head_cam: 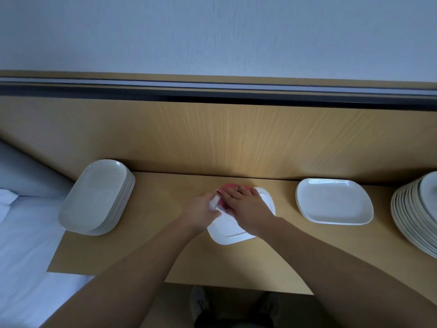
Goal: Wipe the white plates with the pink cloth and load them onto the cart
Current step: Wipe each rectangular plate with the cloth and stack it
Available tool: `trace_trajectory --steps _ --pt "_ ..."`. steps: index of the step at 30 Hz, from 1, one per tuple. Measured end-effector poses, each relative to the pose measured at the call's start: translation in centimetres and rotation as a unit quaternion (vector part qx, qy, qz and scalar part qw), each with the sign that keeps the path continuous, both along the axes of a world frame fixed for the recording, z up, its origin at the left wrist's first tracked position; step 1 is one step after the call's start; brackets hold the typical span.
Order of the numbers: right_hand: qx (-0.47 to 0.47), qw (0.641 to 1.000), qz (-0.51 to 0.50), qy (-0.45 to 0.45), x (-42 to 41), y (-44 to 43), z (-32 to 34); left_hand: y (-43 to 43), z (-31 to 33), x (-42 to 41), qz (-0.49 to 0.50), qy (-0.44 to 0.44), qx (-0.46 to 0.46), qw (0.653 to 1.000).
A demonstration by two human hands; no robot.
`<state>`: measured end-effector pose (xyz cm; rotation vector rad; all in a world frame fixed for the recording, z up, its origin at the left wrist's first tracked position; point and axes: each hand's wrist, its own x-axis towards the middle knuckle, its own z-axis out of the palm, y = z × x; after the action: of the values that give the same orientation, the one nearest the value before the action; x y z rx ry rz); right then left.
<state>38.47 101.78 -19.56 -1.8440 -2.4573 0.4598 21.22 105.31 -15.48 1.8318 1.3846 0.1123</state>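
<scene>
Two hands work one glossy white rounded-square ceramic plate point(233, 229), which lies nearest me on the pale wood-grain worktop point(132, 247). My left hand point(201, 210) curls its fingers round the plate's left rim to steady it. My right hand point(246, 207) lies flat, fingers straight, pressing the soft pink cloth point(228, 186) onto the plate's far part. I judge the wiping step is in hand. Next I'd lift this plate and carry it to the cart, which I cannot see. Beyond on the left sits a stack of smooth oval white plates point(94, 197). On the right are a short stack of squarish white plates point(333, 201) and a taller white stack point(411, 216) at the frame's edge.
</scene>
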Motion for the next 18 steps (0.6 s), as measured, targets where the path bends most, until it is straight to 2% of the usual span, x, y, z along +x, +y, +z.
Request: trace_trajectory --steps 3,12,15,18 --pt "0.001 1.0 0.017 -0.006 1.1 0.2 -0.8 -0.2 -0.7 0.0 0.015 0.002 0.002 1.0" --pt "-0.079 0.995 -0.053 -0.041 5.7 -0.4 -2.0 0.0 -2.2 0.1 0.054 0.022 -0.017 0.998" --pt "-0.037 0.998 -0.057 -0.02 6.2 -1.2 -1.8 0.0 -2.3 0.2 0.013 0.03 -0.014 0.999" --pt "0.002 0.999 -0.015 -0.043 6.6 -0.8 -2.0 -0.1 -2.5 0.1 -0.066 0.03 -0.009 0.997"
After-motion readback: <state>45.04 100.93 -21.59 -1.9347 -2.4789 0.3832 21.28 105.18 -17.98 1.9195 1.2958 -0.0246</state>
